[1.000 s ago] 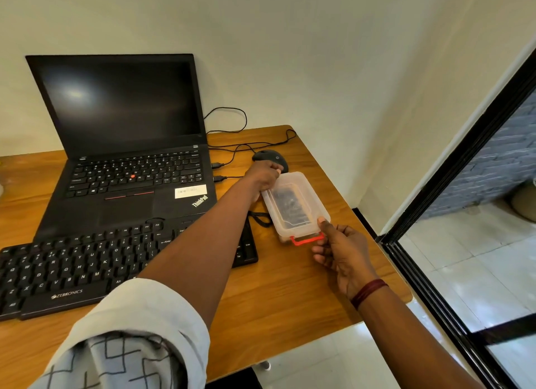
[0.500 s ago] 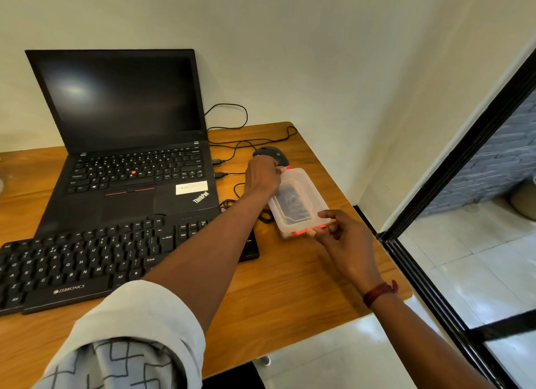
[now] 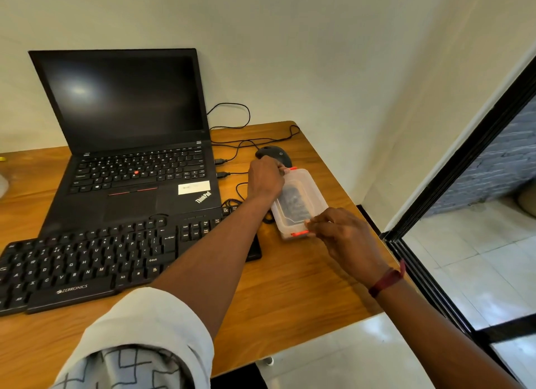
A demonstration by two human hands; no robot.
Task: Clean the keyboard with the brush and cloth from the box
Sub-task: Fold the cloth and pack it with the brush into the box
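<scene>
Clear plastic, with red at both ends: the box (image 3: 301,197) sits on the wooden desk (image 3: 290,287) to the right of the laptop (image 3: 130,145), its lid on. The left hand (image 3: 265,179) is clamped over the end farther from the laptop's front edge, and the right hand (image 3: 345,237) pinches the nearer end by the red clasp (image 3: 298,233). The hands are apart, one at each end of the box.

If a clasp lets go suddenly, the light box would probably jump or tip. It lies on the strip of desk right of the laptop, not far from the desk's open edge, so whatever is inside could spill to the floor. Black cables (image 3: 232,145) run from the laptop's right side towards the box and could be dragged with it. The left forearm crosses above the right end of the keyboard (image 3: 87,261), in front of the laptop, and might press keys.

Counted:
- one box
- two red clasps
- one keyboard
- one laptop
- one mouse (image 3: 274,153), just beyond the box
- two plugs in the laptop's right side

Something dark shows through the lid, but brush and cloth cannot be told apart.
</scene>
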